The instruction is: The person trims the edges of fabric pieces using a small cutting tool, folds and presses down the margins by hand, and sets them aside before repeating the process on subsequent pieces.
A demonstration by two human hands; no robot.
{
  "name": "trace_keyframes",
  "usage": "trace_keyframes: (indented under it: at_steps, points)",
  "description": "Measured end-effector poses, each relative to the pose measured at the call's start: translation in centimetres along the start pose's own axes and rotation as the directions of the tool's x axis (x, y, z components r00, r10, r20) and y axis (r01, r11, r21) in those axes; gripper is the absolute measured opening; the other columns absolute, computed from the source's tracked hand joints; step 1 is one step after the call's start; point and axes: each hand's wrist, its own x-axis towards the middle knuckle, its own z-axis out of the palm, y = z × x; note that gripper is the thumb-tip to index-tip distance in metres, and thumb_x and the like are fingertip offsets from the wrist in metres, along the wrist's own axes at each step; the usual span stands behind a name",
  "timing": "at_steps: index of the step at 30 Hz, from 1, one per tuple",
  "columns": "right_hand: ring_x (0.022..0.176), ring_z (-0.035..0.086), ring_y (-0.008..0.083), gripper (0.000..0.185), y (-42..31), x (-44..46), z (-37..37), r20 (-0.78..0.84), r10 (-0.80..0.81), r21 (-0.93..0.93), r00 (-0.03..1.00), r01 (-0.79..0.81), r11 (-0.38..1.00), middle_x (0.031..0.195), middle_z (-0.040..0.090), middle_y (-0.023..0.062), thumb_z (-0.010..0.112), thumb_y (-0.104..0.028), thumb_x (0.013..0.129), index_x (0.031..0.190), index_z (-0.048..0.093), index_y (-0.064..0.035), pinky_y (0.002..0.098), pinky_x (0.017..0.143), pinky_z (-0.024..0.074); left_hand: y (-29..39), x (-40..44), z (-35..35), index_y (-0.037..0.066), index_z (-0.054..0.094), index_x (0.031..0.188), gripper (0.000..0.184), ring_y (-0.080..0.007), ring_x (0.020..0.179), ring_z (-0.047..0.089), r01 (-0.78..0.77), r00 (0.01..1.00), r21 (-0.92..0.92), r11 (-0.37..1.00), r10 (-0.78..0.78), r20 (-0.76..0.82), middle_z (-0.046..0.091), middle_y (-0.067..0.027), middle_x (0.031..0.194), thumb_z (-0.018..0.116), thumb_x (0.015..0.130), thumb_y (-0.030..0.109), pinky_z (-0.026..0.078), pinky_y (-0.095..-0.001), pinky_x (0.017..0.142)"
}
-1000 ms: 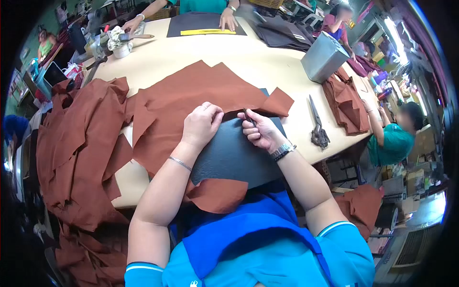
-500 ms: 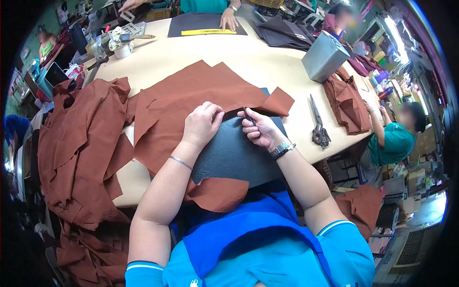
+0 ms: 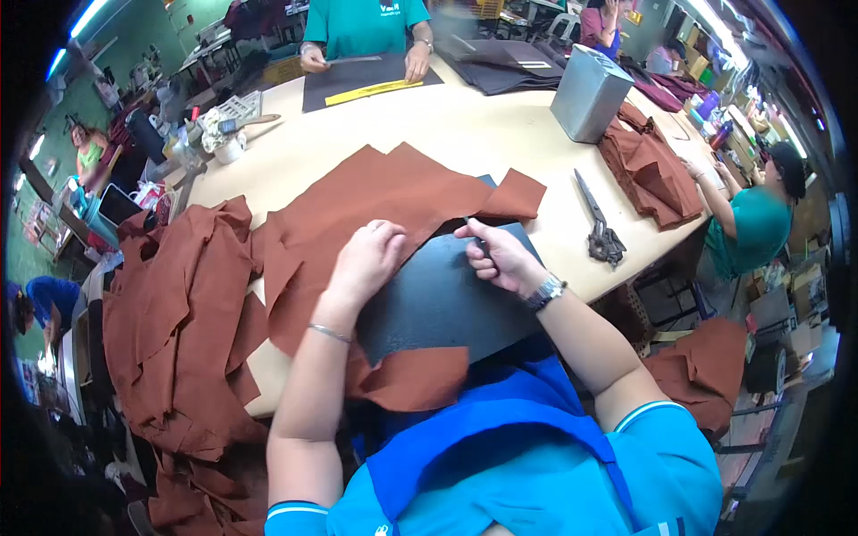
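A rust-brown piece of cloth or soft leather [image 3: 357, 192] lies across the table and over part of a dark, smooth board [image 3: 424, 299]. My left hand [image 3: 371, 255] rests on the brown piece near its edge, fingers loosely bent and not wrapped round anything. At the board's upper right, my right hand [image 3: 496, 255] is closed around a small dark-handled tool [image 3: 480, 239], its tip by the edge of the brown piece. The fingers hide most of the tool, so its kind is unclear. A curved brown flap [image 3: 416, 375] hangs over the board's near edge.
Large dark shears [image 3: 599, 223] lie to the right. Beyond them are a metal can [image 3: 592, 94] and folded brown pieces [image 3: 648, 170]. More brown pieces [image 3: 179, 313] hang over the left edge. A co-worker [image 3: 368, 27] stands opposite by a yellow strip [image 3: 374, 92].
My hands have moved apart: the right has shifted right and slightly down, the left down onto the brown piece. The head view has tilted up, showing more of the co-worker opposite.
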Motion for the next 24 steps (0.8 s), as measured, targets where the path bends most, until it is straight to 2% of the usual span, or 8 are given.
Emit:
trace_keyframes:
  at_steps: [4,8,10,12,15,18,22,24]
  points:
    - [0.053,0.047,0.009,0.036,-1.8,-2.6,-5.7,-0.162,-0.55,-0.7,0.819,0.298,0.649,0.072,0.055,0.0006,0.05,-0.039,0.104,0.109,0.063,-0.0055,0.0245,0.049,0.0401,-2.7,-2.2,-4.8,0.015,0.061,0.131,0.042,-0.0326,0.14,0.04,-0.105,0.957,0.241,0.965,0.033,0.287,0.049,-0.0118,0.147,0.061,0.092,0.031,0.033,-0.0528,0.113]
    - [0.077,0.065,0.0328,0.036,-2.2,-2.2,-16.2,-0.084,-0.819,-0.996,0.567,-0.043,0.072,0.086,0.068,0.0179,0.056,-0.034,0.098,0.112,0.065,-0.0016,0.0421,0.076,0.0529,-5.8,-4.9,-4.8,0.021,0.049,0.146,0.062,-0.0322,0.15,0.021,-0.073,0.953,0.333,0.94,-0.032,0.3,0.028,-0.0102,0.162,0.059,0.092,0.05,0.017,-0.0626,0.118]
    - [0.098,0.065,0.0387,0.037,-2.0,-3.5,-14.6,0.043,-0.883,-0.94,0.468,-0.28,-0.195,0.1,0.068,0.0237,0.059,-0.031,0.095,0.114,0.066,-0.0002,0.0459,0.09,0.0505,-5.3,-4.4,-3.0,0.022,0.042,0.15,0.067,-0.033,0.152,0.016,0.186,0.955,0.383,0.905,-0.258,0.147,0.023,-0.0132,0.163,0.056,0.093,0.054,0.011,-0.0628,0.118]
    - [0.106,0.062,0.038,0.04,-2.3,-4.3,-9.0,0.152,-0.834,-0.984,0.53,0.007,-0.176,0.109,0.066,0.0241,0.06,-0.034,0.095,0.115,0.065,-0.0001,0.0462,0.092,0.0492,-5.0,-2.8,0.3,0.019,0.028,0.157,0.077,-0.0345,0.153,0.006,0.484,0.858,0.333,0.809,-0.514,0.003,0.012,-0.0197,0.165,0.051,0.095,0.058,0.003,-0.0636,0.118]
    - [0.116,0.058,0.0373,0.05,0.7,-4.3,-2.2,0.283,-0.59,-0.953,0.756,0.292,-0.084,0.123,0.062,0.0227,0.064,-0.041,0.092,0.12,0.063,0.0002,0.0477,0.095,0.0475,-1.0,-0.1,2.2,0.017,0.014,0.16,0.085,-0.0356,0.153,-0.001,0.513,0.787,-0.45,0.731,-0.61,-0.092,0.006,-0.023,0.165,0.049,0.096,0.06,0.0,-0.0605,0.118]
    - [0.118,0.056,0.0346,0.067,3.7,-6.0,1.2,0.41,-0.551,-0.911,0.727,0.294,-0.291,0.126,0.06,0.0186,0.07,-0.052,0.084,0.126,0.061,-0.0007,0.0459,0.098,0.0452,-1.9,0.8,1.3,0.018,0.016,0.16,0.088,-0.0358,0.153,0.002,0.316,0.939,-0.32,0.893,-0.342,-0.027,0.008,-0.0217,0.165,0.053,0.093,0.062,0.003,-0.0587,0.119]
    - [0.114,0.056,0.0343,0.071,3.7,-7.0,0.3,0.368,-0.55,-0.928,0.75,0.258,-0.269,0.126,0.059,0.0173,0.07,-0.054,0.084,0.128,0.06,-0.0002,0.0451,0.098,0.0448,-2.9,-3.3,-2.0,0.016,0.028,0.157,0.093,-0.037,0.152,0.012,-0.028,0.938,0.438,0.898,-0.128,0.322,0.018,-0.0194,0.163,0.061,0.085,0.066,0.012,-0.0597,0.119]
    - [0.114,0.056,0.0337,0.072,3.4,-7.7,-0.7,0.389,-0.538,-0.92,0.748,0.283,-0.272,0.121,0.061,0.0156,0.067,-0.057,0.084,0.129,0.059,-0.0019,0.0438,0.096,0.046,-2.9,-5.1,-2.9,0.016,0.029,0.156,0.094,-0.0372,0.152,0.013,0.088,0.944,0.495,0.864,-0.231,0.234,0.018,-0.0204,0.163,0.061,0.084,0.068,0.013,-0.0602,0.119]
